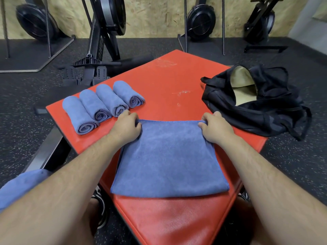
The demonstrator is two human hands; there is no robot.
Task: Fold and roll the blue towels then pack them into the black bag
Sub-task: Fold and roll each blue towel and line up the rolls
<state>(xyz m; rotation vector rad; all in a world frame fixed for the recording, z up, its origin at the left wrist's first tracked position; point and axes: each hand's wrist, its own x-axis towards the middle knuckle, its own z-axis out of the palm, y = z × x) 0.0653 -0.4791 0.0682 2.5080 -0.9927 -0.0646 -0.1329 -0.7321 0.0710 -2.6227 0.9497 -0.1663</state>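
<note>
L hand [126,126]: we pinch the far-left corner of the folded towel [166,160], fingers curled tight on the hem.
R hand [216,129]: same grip on the far-right corner, fingers clamped on the hem.
folded towel: blue, lies flat on the red desk [168,80] right in front of us; roughly rectangular, far hem pulled straight betw. our hands, near edge looks like the fold.
rolled towels [109,99]: 4 blue rolls, side by side & touching, on the desk's left part just beyond L hand; spiral ends face us.
black bag [265,110]: on the desk's right side, just beyond R hand, apart from the folded towel; slumped, mouth open w/ tan lining showing, straps trailing over the desk edge.
spare towel [21,184]: another blue one, lower left, partly under our L forearm; what it rests on, we can't tell.
backdrop: rowing machines [104,32] on a dark speckled floor [26,96], chipboard wall behind.
</note>
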